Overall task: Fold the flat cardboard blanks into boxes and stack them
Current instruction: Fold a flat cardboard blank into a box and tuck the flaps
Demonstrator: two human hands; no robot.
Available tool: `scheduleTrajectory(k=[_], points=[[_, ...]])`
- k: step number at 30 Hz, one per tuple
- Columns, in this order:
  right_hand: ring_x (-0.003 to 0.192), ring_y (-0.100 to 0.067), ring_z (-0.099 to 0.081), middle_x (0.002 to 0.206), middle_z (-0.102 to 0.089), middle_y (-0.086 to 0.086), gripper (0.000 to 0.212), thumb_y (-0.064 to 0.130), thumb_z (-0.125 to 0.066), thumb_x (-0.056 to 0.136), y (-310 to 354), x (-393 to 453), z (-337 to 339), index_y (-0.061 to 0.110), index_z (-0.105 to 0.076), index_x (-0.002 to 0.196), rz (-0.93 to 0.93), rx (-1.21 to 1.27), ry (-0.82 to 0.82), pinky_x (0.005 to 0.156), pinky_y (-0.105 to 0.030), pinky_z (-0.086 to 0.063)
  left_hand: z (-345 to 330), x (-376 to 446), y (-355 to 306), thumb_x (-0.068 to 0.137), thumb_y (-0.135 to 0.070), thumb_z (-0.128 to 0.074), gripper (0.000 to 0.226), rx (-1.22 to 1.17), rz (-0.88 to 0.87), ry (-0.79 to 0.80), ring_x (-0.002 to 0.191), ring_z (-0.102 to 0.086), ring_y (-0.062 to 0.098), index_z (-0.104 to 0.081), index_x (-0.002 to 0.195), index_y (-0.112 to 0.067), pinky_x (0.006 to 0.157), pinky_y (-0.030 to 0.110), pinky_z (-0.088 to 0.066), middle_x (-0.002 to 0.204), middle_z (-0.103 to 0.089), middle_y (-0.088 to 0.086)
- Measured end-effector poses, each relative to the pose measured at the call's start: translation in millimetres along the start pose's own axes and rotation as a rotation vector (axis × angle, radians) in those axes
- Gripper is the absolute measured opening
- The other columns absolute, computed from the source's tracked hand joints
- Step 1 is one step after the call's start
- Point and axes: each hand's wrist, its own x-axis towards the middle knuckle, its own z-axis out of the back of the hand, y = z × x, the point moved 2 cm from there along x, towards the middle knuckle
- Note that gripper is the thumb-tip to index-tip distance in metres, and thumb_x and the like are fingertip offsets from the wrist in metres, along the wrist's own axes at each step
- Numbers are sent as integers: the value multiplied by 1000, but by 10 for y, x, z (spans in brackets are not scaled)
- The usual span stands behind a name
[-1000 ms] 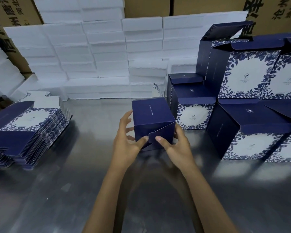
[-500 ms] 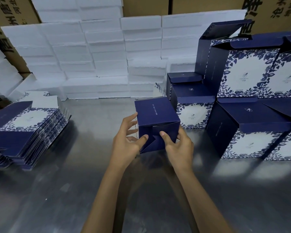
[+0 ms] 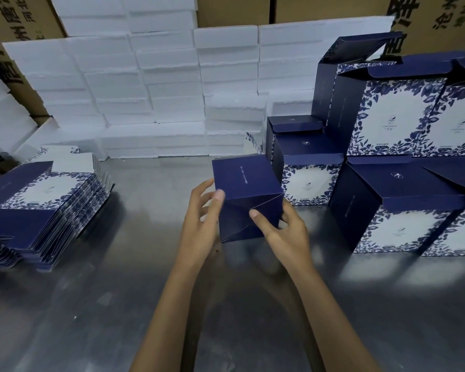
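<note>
I hold a dark blue box just above the metal table, its folded bottom flaps turned toward me and closed flat. My left hand grips the box's left side, thumb on the near face. My right hand cups the right side, with its thumb pressing the middle of the flaps and its fingers behind the box. A pile of flat blue-and-white blanks lies at the left. Several folded boxes with open lids are stacked at the right.
White foam blocks are piled along the back, with brown cartons behind them. The folded boxes stand in two tiers close to the right of my hands.
The bottom flaps, half open a second ago, now lie flat and interlocked. The box has tipped so its bottom faces me more squarely, and my right thumb has moved to the flaps' centre.
</note>
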Motion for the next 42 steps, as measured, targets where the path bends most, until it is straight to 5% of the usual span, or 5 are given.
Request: scheduleTrajectory(k=[5,14,23,31,42], points=[[96,28,-56,103,-64,45,41,79,-61,79,132,-41,8,47,-66,104,-105,134,-4,77,-2,-43,47,53,124,93,-55,-60,32,-212,135,-98,117,-62,7,-60,123,-42,98,49,-55,127,-64,-13],[97,-11,-70,112,-76,2,24,22,-48,98,213,48,103,23,-71,106,-241,463,59,90,-34,-47,75,3,-57,38,-59,-96,142,-270,56,41,126,-41,-18,-11,152,-56,96,16,-47,143,-19,-42],[112,-3,-66,111,-74,19,36,6,-61,98,285,25,364,39,-73,106,5,90,-108,101,-25,-53,55,-52,-276,75,-62,-67,78,-155,-149,-116,114,-57,-8,-34,145,-54,83,11,-50,136,-51,-28],[138,1,-42,142,-51,33,91,106,-44,54,391,-204,368,62,-52,133,-193,75,143,120,-40,-32,-83,-99,-329,98,-43,-50,21,-113,-63,-32,95,-60,1,-70,102,-43,75,16,-46,108,-67,-17],[109,15,-58,115,-61,41,50,34,-70,89,496,-358,451,50,-52,133,-66,50,-64,96,-24,-50,-279,-209,-530,86,-21,-67,28,436,36,19,68,-64,37,-45,70,-15,71,47,-52,74,-63,19]])
